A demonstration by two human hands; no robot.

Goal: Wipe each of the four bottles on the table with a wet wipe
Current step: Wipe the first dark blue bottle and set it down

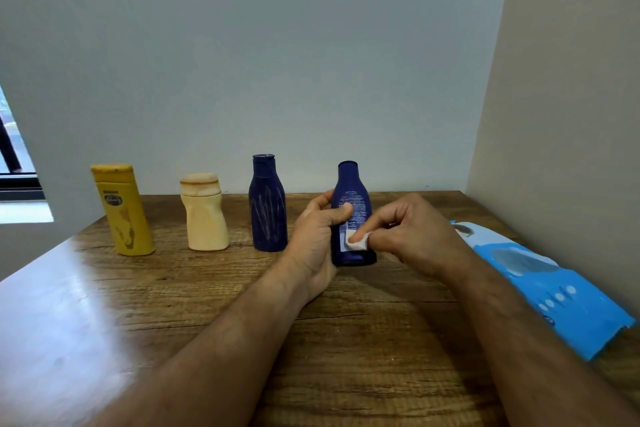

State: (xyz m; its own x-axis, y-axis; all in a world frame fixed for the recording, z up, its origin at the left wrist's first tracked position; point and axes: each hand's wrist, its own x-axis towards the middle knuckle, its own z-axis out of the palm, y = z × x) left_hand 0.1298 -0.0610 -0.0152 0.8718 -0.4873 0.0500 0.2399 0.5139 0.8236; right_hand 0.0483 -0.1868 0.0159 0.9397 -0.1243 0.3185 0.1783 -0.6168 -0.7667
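Your left hand (317,239) grips the rightmost blue bottle (351,198) upright on the desk (346,340); your right hand (412,236) pinches a wet wipe (356,242) against its lower front. Farther left stand the scuffed blue bottle (267,204), cream bottle (205,213) and yellow bottle (121,210).

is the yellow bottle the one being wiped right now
No, the left hand grips the rightmost dark blue bottle while the right hand presses the wet wipe on it; the yellow bottle stands untouched.
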